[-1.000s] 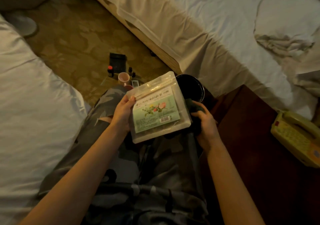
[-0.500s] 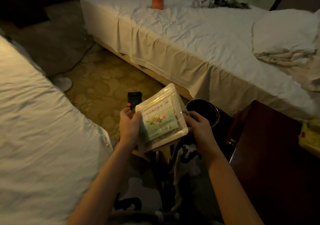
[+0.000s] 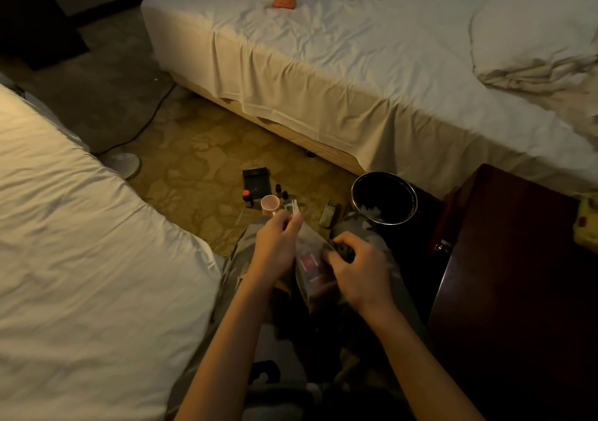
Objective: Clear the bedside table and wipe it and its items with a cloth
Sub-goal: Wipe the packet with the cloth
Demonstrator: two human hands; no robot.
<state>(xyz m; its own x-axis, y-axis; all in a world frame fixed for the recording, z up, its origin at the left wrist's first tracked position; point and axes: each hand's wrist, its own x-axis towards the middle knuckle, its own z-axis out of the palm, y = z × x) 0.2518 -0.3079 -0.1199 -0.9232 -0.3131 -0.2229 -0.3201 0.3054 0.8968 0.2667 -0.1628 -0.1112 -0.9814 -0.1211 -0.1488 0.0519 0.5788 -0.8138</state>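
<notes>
Fingers of the left hand [image 3: 275, 245] pinched the top edge of a packet [image 3: 312, 270] held over the lap, while the right hand [image 3: 357, 273] gripped a dark cloth [image 3: 339, 248] against it. The dark surface [image 3: 517, 275] stood at three o'clock.

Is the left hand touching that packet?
Touching. The head view shows the left hand pinching the packet's top edge, with no gap.
</notes>
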